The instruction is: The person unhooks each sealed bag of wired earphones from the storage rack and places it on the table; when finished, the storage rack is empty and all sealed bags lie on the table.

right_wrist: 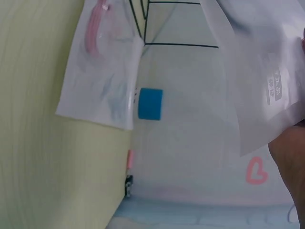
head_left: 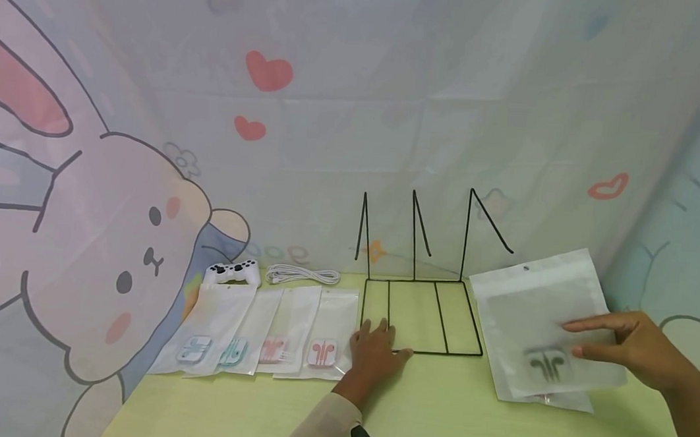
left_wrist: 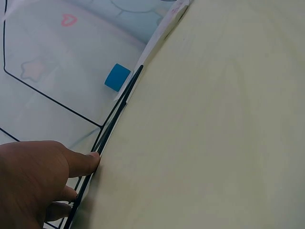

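My left hand [head_left: 375, 352] rests on the front left part of a black wire rack [head_left: 443, 319], its fingers reaching over the base. In the left wrist view a fingertip touches the wire [left_wrist: 110, 129]. The rack's three bent prongs stand up at its back. To the right, my right hand [head_left: 634, 345] pinches a white translucent pouch [head_left: 535, 307] of black wired earphones [head_left: 547, 363], raised and tilted. Below it, partly hidden, another pouch [head_left: 572, 400] lies on the table; in the right wrist view this pouch [right_wrist: 93, 83] shows something pink inside.
Left of the rack, several overlapping earphone pouches [head_left: 339, 317] lie in a row. Behind them are a white game controller [head_left: 232, 272] and a coiled white cable [head_left: 302, 275]. A printed cloth backdrop [head_left: 330, 145] hangs behind the table [head_left: 227, 410]. A blue roll [right_wrist: 150, 104] appears beyond the lying pouch.
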Demonstrator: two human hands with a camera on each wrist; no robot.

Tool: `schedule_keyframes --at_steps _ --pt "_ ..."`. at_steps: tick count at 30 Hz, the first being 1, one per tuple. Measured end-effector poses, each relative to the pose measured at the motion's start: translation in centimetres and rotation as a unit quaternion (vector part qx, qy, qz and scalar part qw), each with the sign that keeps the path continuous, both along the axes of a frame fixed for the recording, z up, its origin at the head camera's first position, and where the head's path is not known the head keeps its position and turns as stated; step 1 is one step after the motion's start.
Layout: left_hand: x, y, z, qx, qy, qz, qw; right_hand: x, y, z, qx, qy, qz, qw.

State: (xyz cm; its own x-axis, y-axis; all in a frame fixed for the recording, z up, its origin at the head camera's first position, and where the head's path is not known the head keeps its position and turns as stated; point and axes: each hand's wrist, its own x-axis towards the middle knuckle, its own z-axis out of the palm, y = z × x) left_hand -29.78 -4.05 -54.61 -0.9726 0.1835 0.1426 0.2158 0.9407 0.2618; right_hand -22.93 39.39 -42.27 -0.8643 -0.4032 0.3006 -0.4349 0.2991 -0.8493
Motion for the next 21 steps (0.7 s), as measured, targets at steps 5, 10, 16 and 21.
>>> schedule_keyframes --at_steps 5,10,16,21 --pt "0.0 0.0 0.2 0.008 -0.004 0.000 1.0000 -1.5 2.2 -1.0 -0.038 -0.106 0.035 0.9930" --pt "-0.1 0.2 0.2 -0.001 -0.006 -0.001 1.0000 -2.2 4.6 -1.9 -0.063 -0.171 0.001 0.9832" --pt "-0.1 0.4 0.2 -0.001 -0.010 0.000 0.9999 -2.6 7.0 -2.7 -0.029 -0.182 -0.074 0.9800" --pt "-0.2 0.3 0.0 -0.003 -0.003 -0.001 1.0000 -2.8 7.8 -3.3 -0.041 -0.196 -0.096 0.9750"
